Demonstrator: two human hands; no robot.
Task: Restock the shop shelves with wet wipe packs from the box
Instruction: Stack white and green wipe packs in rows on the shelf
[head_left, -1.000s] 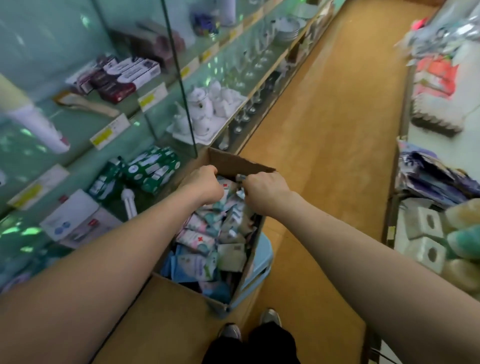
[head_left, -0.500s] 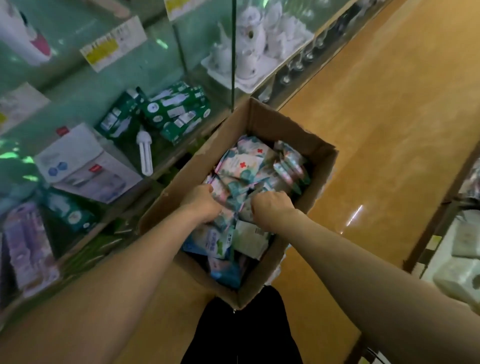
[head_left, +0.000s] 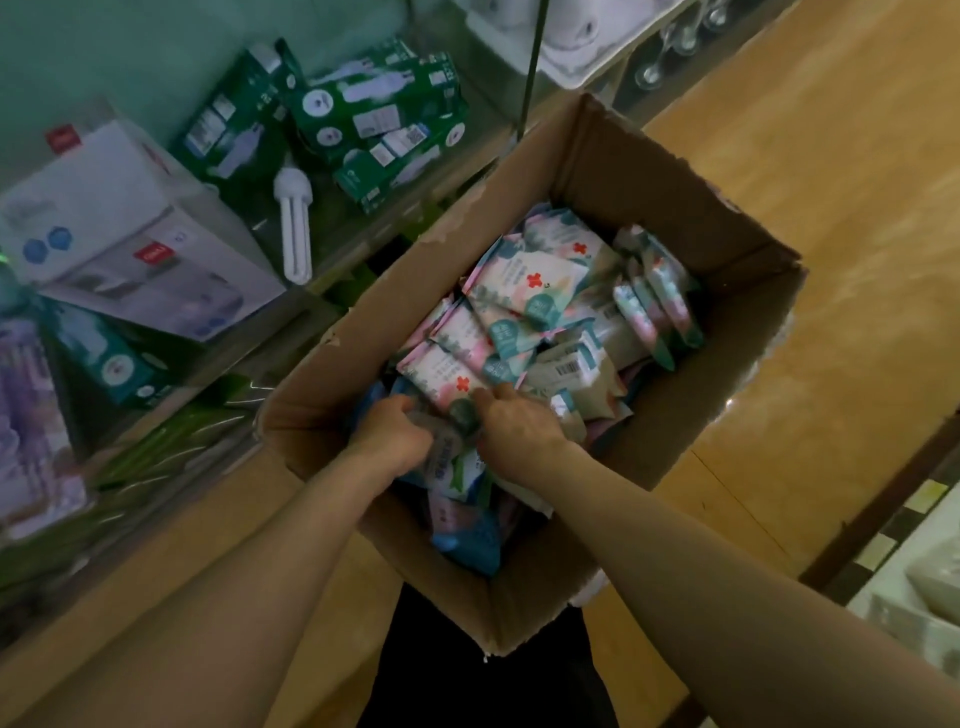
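Observation:
An open brown cardboard box (head_left: 691, 171) sits below me in the aisle, filled with several wet wipe packs (head_left: 524, 291) in white, pink and teal with red crosses. Both my hands are inside the box near its close end. My left hand (head_left: 389, 434) curls its fingers round packs in the heap. My right hand (head_left: 519, 426) grips the lower edge of a pink-and-white pack (head_left: 441, 374), fingertips on its top face. The packs underneath my hands are hidden.
A glass shelf (head_left: 363, 244) on the left carries green bulb boxes (head_left: 374, 119), a loose white lamp (head_left: 295, 228) and white appliance boxes (head_left: 130, 234). The wooden floor (head_left: 831, 208) runs to the right. Another shelf's edge (head_left: 909, 519) shows at the lower right.
My view has tilted down and closer over the box. Both hands have moved from the far end of the box to its near end, deeper among the packs.

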